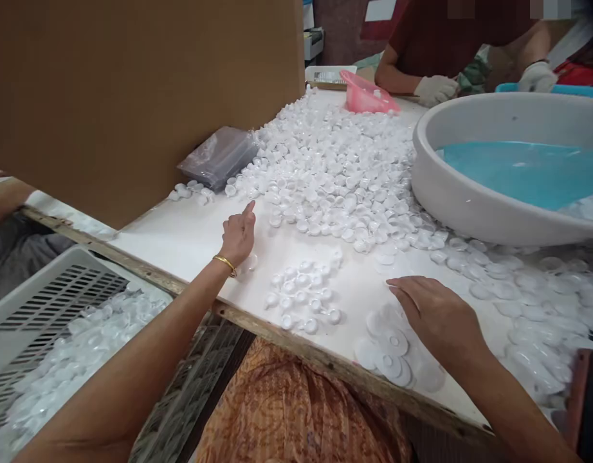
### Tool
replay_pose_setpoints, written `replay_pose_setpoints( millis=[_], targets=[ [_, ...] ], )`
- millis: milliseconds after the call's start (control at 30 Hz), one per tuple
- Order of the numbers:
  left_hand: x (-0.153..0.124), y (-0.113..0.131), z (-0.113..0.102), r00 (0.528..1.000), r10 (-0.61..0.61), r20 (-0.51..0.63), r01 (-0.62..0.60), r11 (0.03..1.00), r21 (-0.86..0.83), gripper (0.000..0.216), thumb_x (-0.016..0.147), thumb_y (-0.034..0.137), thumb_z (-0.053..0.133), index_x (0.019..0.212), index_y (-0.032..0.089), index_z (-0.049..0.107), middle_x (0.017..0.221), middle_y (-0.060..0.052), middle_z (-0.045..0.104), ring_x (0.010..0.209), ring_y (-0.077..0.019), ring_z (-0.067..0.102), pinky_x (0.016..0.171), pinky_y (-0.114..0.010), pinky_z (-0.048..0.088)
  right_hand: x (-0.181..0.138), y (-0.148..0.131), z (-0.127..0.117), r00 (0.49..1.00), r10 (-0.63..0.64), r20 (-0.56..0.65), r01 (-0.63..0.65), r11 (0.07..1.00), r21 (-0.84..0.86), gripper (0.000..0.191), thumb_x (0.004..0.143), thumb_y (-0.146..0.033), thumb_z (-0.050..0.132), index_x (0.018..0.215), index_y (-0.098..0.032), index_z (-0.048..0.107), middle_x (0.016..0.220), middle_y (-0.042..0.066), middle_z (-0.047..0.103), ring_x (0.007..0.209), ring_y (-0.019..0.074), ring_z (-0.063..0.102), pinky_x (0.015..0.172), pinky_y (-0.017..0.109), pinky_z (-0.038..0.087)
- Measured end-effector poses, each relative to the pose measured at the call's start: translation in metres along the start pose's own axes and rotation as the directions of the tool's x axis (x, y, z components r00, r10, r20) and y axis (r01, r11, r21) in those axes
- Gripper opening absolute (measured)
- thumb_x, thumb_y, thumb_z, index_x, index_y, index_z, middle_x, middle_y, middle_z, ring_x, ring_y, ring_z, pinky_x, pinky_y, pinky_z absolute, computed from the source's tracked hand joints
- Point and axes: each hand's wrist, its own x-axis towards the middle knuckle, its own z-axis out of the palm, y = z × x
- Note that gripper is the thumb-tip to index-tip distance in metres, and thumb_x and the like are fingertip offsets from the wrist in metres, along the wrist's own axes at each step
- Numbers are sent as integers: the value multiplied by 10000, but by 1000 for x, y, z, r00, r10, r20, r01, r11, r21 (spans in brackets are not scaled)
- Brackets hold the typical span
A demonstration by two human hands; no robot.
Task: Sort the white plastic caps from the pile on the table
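Observation:
My left hand [239,235], with a gold bangle at its wrist, is over the white tabletop [181,238]. Its index finger points forward and the others are partly curled; no object shows in it. A small clear-white piece [251,262] lies beside it. My right hand [434,312] reaches in from the right, thumb and fingertips close together; whether a piece is between them is hidden. Below it are flat white discs [390,360], some blurred. Between my hands sits a group of small white cap-like pieces [303,289]. A large heap of similar pieces [335,167] spreads behind.
A big white tub [426,186] with a blue inside stands at right. A brown board [132,96] rises at left, with a plastic-wrapped packet [222,154] beside it. A slotted basket [40,283] holds white pieces. Beyond a pink scoop [361,96], a co-worker wears gloves [436,90].

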Motion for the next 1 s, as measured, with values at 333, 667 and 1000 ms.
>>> replay_pose_setpoints(
  millis=[333,667,1000],
  targets=[
    [-67,32,-16,904,341,257,-322,940,-113,288,823,389,516,1059,272,633,979,-42,602,958,-211,476,831,-359,353,61,-89,20,989,-143,30,102,822,560,228,871,-254,480,1015,-181,641,1000,72,651,907,177,615,790,309,506],
    [-57,48,-1,936,221,276,-212,975,-62,254,828,365,488,960,259,678,914,-51,632,939,-228,519,830,-398,332,80,-88,60,998,-4,60,-33,807,590,356,772,-62,476,1093,-176,579,1068,81,567,905,156,578,798,310,494],
    [-56,60,9,954,130,271,-110,990,-90,270,813,402,476,770,231,680,888,-47,635,946,-236,513,829,-423,338,96,-92,77,975,99,200,-207,733,648,285,726,-87,527,973,-202,608,845,18,618,784,133,589,753,292,484]
  ],
)
